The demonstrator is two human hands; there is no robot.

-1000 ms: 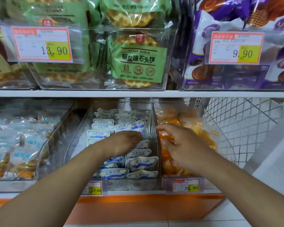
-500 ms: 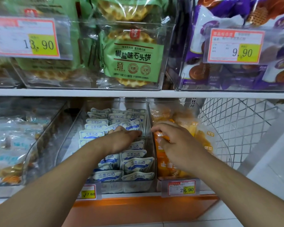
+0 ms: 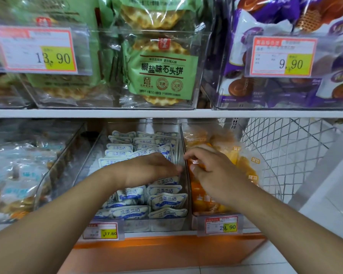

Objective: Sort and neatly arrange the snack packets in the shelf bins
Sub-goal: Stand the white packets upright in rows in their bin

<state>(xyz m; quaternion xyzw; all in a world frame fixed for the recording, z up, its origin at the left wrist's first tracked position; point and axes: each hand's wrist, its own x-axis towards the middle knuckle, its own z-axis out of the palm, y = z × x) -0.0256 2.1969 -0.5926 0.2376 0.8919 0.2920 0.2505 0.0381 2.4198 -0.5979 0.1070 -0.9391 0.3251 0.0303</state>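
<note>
Shop shelving fills the view, clear bins on two levels. Blue-and-white snack packets stand in tidy rows in the middle bin; the left hand lies on them, fingers straight and together, pressing down. Just past its fingertips, over the divider, the right hand curls into the orange packets, seemingly pinching one. Front rows look done; the orange bin looks jumbled yet. Above, green waffle-biscuit packs.

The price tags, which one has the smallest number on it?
The tag reading 9.90, up top on the bin of purple packets. The others read 13.90, 37.80 and 29.90.
</note>
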